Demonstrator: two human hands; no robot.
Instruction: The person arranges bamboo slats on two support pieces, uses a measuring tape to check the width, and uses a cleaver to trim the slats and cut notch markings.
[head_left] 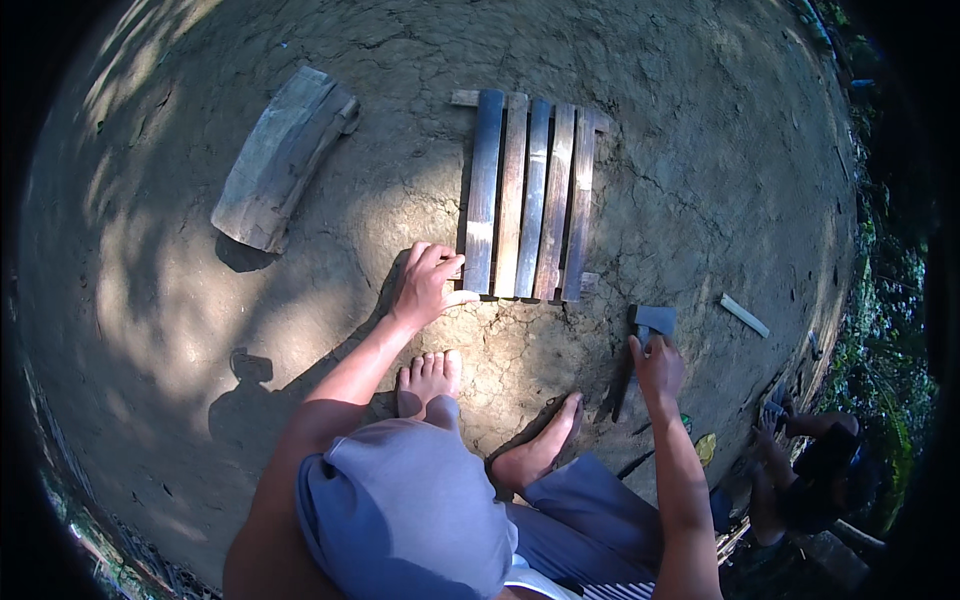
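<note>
A small slatted bamboo rack (507, 200) lies on the ground ahead of me, its several upright slats side by side over two crosspieces. At its near left corner, my left hand (425, 285) is closed with the fingers and thumb pinching the end of the lower crosspiece. My right hand (657, 370) is closed around the handle of a hatchet (655, 319), just below the grey metal head. The hatchet is low over the ground, right of the rack and apart from it. Most of its handle is hidden by my hand.
A thick split log (280, 160) lies to the left of the rack on cracked bare earth. A pale stick (745, 315) is on the right, and a yellow leaf (705, 449) beside my right forearm. Another person (800, 470) sits at the right edge near greenery.
</note>
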